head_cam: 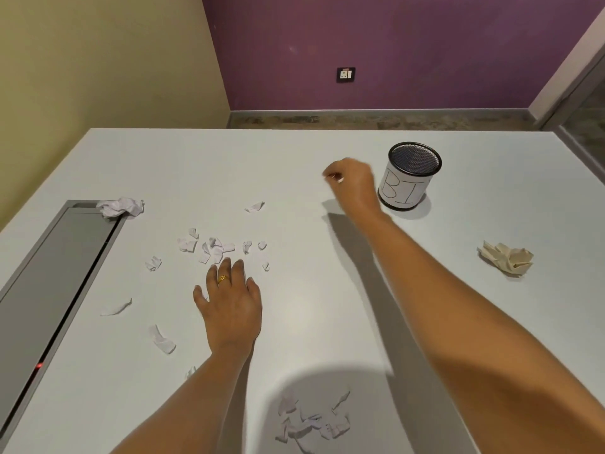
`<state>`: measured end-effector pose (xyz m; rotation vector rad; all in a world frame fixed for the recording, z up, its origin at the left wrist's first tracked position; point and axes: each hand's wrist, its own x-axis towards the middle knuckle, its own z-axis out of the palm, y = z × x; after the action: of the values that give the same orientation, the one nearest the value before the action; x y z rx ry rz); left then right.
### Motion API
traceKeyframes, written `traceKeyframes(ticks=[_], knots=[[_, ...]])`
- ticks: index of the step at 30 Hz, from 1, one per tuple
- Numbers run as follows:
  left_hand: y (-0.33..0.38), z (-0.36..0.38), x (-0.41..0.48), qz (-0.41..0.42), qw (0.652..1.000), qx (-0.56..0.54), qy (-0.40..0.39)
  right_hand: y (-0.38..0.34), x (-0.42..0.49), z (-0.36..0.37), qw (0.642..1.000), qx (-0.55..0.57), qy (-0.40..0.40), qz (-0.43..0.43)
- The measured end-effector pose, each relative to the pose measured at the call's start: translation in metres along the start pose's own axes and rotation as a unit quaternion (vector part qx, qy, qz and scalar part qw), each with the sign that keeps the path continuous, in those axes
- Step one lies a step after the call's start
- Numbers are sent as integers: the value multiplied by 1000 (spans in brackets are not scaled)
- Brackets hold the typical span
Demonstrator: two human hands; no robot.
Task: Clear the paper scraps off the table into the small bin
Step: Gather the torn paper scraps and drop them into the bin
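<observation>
A small black mesh bin (411, 176) with a white paper label stands at the far right of the white table (311, 306). My right hand (352, 183) hovers just left of the bin, fingers closed around a small white scrap. My left hand (229, 299), wearing a gold ring, rests flat with fingers spread, just below a cluster of white paper scraps (212, 249). More scraps (311, 424) lie at the near edge. A crumpled white ball (121, 207) sits far left, and a crumpled cream paper (506, 258) lies at the right.
A long grey recessed cable tray (49, 276) with a red light runs along the table's left side. Single scraps lie beside it (116, 308) (162, 340). Beyond the table are a purple wall, a yellow wall and a strip of floor.
</observation>
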<state>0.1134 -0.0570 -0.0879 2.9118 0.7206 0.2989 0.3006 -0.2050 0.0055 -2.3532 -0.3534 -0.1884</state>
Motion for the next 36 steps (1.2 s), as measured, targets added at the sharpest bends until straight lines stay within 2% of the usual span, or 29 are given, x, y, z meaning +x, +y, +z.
traceKeyframes(ticks=[2, 4, 6, 12, 16, 18, 24, 28, 36], knots=[[-1, 1, 0, 0, 1000, 3, 4, -10, -11, 29, 992, -41, -101, -60], [-1, 1, 0, -1, 1000, -2, 7, -19, -22, 56, 966, -112, -195, -129], [-1, 2, 1, -1, 1000, -3, 12, -26, -28, 75, 950, -138, -239, -147], [-3, 6, -1, -8, 1000, 0, 21, -39, -26, 101, 947, -109, -272, -133], [-3, 7, -1, -7, 999, 15, 28, -44, -23, 110, 925, -175, -290, -175], [-3, 7, 0, -10, 1000, 10, 25, -42, -21, 112, 914, -195, -311, -170], [-2, 6, -1, -6, 999, 13, 29, -25, -28, 97, 921, -130, -332, -159], [-1, 5, -1, -10, 1000, 4, 24, -18, -45, 82, 930, -75, -321, -161], [0, 3, -1, -6, 1000, -7, 12, -11, -90, 79, 927, -104, -274, -232]])
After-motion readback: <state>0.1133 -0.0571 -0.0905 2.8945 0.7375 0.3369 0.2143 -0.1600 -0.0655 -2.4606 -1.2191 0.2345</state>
